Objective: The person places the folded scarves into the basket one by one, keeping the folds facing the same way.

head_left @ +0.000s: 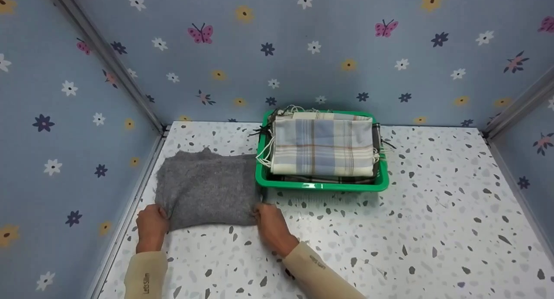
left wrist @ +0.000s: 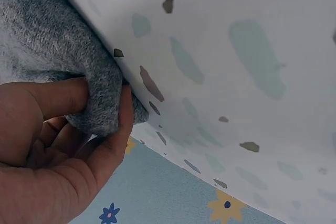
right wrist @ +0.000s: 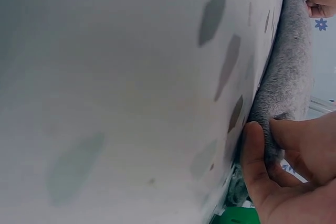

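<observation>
A folded grey woollen cloth (head_left: 212, 188) lies on the speckled table, left of the green basket. My left hand (head_left: 152, 223) pinches its near left corner; in the left wrist view the thumb and fingers of that hand (left wrist: 63, 140) close on a thick fold (left wrist: 102, 95). At the near right corner my right hand (head_left: 273, 227) pinches the cloth the same way. The right wrist view shows this hand (right wrist: 294, 161) gripping the edge of the grey cloth (right wrist: 286, 66), with the left hand at the far end. The cloth's right side reaches the basket's left wall.
The green basket (head_left: 322, 186) stands at the back middle, holding folded plaid scarves, a white and blue fringed one (head_left: 322, 145) on top. Flowered panels (head_left: 277, 52) wall the speckled table (head_left: 433, 229) at the back and both sides.
</observation>
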Motion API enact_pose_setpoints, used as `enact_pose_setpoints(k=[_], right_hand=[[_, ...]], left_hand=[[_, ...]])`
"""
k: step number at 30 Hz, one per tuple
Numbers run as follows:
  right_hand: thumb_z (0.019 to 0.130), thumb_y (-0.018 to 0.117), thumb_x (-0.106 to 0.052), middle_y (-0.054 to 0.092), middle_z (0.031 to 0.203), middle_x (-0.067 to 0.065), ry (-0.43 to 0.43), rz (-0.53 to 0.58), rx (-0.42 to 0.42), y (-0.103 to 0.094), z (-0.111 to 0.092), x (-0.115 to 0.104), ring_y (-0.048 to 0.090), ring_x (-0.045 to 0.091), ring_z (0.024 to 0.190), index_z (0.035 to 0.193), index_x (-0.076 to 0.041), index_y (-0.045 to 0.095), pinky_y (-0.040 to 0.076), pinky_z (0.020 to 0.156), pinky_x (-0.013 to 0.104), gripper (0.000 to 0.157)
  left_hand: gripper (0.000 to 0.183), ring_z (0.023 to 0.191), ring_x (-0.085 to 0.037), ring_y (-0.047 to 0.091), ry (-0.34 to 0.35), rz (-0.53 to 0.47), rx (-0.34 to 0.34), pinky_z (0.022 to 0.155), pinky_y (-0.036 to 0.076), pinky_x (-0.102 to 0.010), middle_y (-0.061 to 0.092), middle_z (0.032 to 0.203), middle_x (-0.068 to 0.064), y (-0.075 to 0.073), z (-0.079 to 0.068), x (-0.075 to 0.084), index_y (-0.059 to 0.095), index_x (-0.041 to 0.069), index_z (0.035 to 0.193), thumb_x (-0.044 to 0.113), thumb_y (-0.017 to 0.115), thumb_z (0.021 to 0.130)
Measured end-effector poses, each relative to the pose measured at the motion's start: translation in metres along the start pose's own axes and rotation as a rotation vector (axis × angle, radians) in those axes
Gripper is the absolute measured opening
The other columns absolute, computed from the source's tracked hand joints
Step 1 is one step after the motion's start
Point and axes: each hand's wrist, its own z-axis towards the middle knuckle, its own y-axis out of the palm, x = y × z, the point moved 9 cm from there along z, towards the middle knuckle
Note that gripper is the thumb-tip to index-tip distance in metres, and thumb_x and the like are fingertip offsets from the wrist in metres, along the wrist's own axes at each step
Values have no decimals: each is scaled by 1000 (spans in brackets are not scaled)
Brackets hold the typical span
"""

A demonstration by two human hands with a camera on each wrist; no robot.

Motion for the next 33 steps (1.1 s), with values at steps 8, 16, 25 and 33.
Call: enact_pose_setpoints(k=[8,16,25,33], right_hand=[[96,63,10,76,88,4,49,28,-20,2,-7,3,67,10,76,88,-8,75,51,62,26,23],[97,70,4,74,99,8,30,115,35,-4,-16,5,71,18,93,100,-6,74,57,76,31,11],[100,75,-21,57,126,24,217,229,138,-9,-8,7,63,38,114,134,5,58,51,99,52,46],[86,84,3,67,114,26,188,68,232,-5,5,-1,67,42,108,123,8,63,55,94,50,42]], left_hand=[[44,56,-19,29,17,-8,-22,56,31,-37,29,56,1,-2,-4,0,36,13,61,-12,48,95],[39,61,-20,28,4,-39,-62,64,33,-42,28,61,0,0,-7,-2,36,14,67,-11,46,96],[38,58,-20,30,4,-50,-47,60,33,-40,31,60,-2,-5,-4,-3,37,13,67,-14,44,93],[24,57,-24,48,-7,-107,-37,57,39,-38,54,72,-15,-2,-7,-9,52,4,77,-13,45,92]])
